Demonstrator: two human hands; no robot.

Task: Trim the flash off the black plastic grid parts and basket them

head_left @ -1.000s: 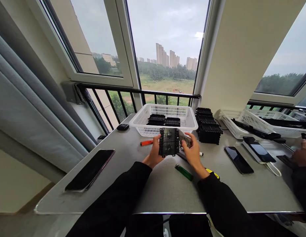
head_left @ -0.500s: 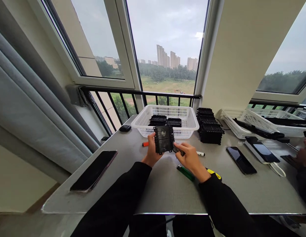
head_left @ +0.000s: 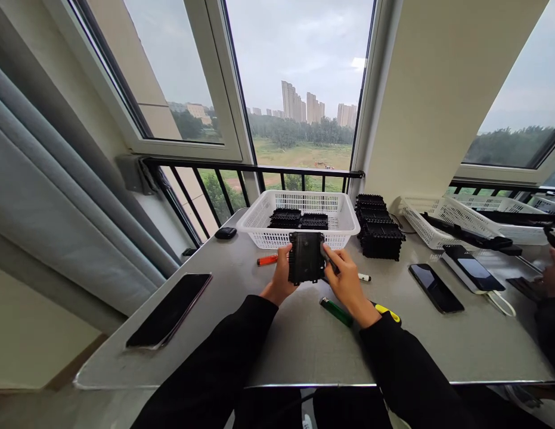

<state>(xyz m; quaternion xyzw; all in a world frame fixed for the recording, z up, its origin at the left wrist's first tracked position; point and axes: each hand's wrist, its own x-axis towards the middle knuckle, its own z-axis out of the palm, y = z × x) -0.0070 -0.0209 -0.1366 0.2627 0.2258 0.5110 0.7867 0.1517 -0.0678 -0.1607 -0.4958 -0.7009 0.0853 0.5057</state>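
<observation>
Panel (head_left: 306, 258), black and tooth-edged, was raised in the left hand (head_left: 279, 277), clamped on its side; opposite, the right hand (head_left: 346, 283) gripped an unclear dark item (head_left: 330, 260). The panel looked light, stiff, possibly brittle-edged, best held across its faces.

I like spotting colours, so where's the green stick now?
The green stick lies on the table, slightly right of the head view's centre, just left of the right wrist and lower in the picture than the black part.

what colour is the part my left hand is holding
The part is black; it shows best in the head view.
</observation>
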